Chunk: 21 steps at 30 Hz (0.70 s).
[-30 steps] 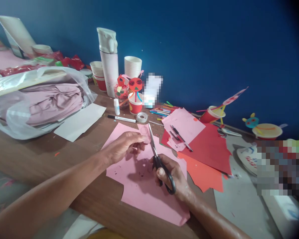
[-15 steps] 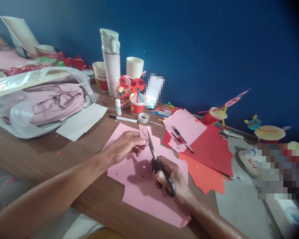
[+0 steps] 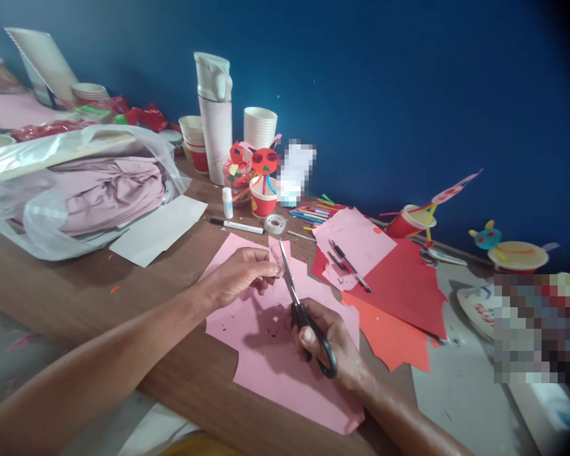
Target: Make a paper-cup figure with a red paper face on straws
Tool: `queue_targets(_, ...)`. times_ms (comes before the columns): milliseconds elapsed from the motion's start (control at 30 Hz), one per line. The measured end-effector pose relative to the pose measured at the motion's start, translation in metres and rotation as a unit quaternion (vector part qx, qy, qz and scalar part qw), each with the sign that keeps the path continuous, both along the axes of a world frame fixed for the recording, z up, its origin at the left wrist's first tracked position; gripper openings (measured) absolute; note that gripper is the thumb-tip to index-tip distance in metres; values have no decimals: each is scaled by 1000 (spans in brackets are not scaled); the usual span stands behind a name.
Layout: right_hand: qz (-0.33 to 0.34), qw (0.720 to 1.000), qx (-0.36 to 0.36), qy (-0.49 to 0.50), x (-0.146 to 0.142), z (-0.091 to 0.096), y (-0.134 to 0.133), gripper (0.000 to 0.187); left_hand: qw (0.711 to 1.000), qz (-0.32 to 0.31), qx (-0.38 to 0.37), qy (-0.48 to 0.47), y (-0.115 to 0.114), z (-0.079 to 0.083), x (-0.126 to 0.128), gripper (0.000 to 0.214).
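Observation:
My left hand (image 3: 247, 272) pinches a small piece of pink paper (image 3: 279, 248) between thumb and fingers; a curved line is drawn on it. In my right hand (image 3: 323, 335) are black-handled scissors (image 3: 319, 339), their blades pointing up and away, right beside the small piece. Whether the blades are cutting into the paper I cannot tell. Beneath both hands a larger pink sheet (image 3: 304, 399) with notched edges lies on the brown table (image 3: 180, 386), dotted with tiny dark scraps.
Behind lie a marker (image 3: 237, 225), a tape roll (image 3: 275, 223) and a glue stick (image 3: 227, 202). A red cup with a paper animal face (image 3: 264, 161) stands there. Red paper (image 3: 399, 285) and pens (image 3: 349, 263) lie to the right; a plastic bag (image 3: 76, 244) sits left.
The view has shifted very slightly, so the background sits a little further right. Both hands, the small paper and the scissors keep nearly the same pose.

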State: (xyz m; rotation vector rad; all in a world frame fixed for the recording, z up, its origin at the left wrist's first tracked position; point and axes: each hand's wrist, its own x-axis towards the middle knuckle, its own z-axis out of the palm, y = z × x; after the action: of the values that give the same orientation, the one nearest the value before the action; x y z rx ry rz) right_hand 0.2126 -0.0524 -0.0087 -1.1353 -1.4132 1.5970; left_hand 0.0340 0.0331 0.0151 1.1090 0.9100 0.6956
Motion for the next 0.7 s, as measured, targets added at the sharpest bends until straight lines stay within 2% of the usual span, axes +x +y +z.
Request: queue_targets(700, 3, 1000, -15, -10, 1, 1, -2, 44, 999, -19, 14, 39, 5, 0, -4, 10)
